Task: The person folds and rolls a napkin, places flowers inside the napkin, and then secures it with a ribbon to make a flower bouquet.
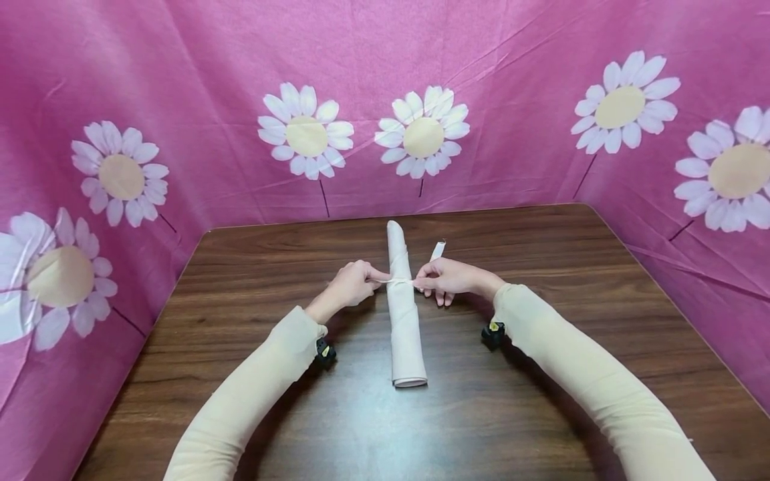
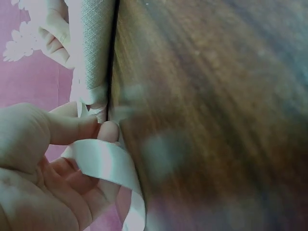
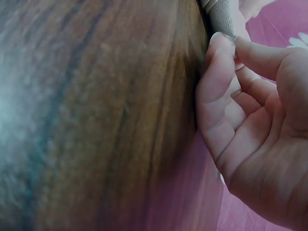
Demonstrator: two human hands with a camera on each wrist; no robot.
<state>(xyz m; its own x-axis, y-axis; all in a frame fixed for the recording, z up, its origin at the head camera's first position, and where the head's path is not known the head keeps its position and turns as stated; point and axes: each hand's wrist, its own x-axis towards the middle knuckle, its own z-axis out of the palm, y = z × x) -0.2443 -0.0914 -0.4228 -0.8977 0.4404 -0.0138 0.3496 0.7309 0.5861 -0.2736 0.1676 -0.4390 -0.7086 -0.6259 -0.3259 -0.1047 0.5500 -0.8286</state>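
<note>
A rolled-up cream cloth lies lengthwise on the table, its near end showing folded layers. Around its middle passes a white ribbon. At the roll's left side my left hand pinches the ribbon between thumb and index finger, and a loop of ribbon hangs over the other fingers in the left wrist view. On the opposite side my right hand pinches the ribbon close against the cloth. A loose ribbon tail sticks out beyond the right hand. Whether the ribbon is knotted cannot be seen.
The brown wood-grain table bears the roll. Pink curtains with white daisies stand along its back and sides. Small black cameras sit at both sleeve cuffs.
</note>
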